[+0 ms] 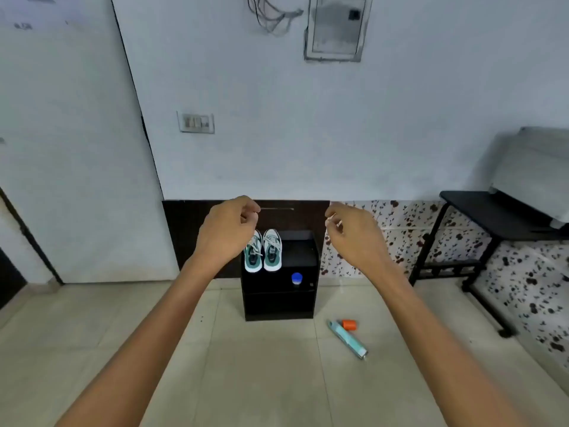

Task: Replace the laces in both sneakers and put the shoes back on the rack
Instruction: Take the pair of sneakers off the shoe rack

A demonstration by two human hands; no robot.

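Two white and teal sneakers, one (253, 257) to the left of the other (272, 251), stand side by side on the top left of a small black rack (278, 300), toes toward me, with pale laces in them. Both my arms reach forward above the rack. My left hand (226, 232) is curled and partly covers the left sneaker. My right hand (354, 234) is curled over the rack's right side. A thin pale lace (277, 208) stretches between them, pinched at each end by fingers and thumb; its middle fades against the dark wall panel.
A blue-capped jar (296, 278) sits on the rack's front right. A teal tube (348, 339) and an orange cap-like piece (349, 324) lie on the tiled floor to the right. A black table (480, 223) carrying a grey machine stands at the far right. A door is at left.
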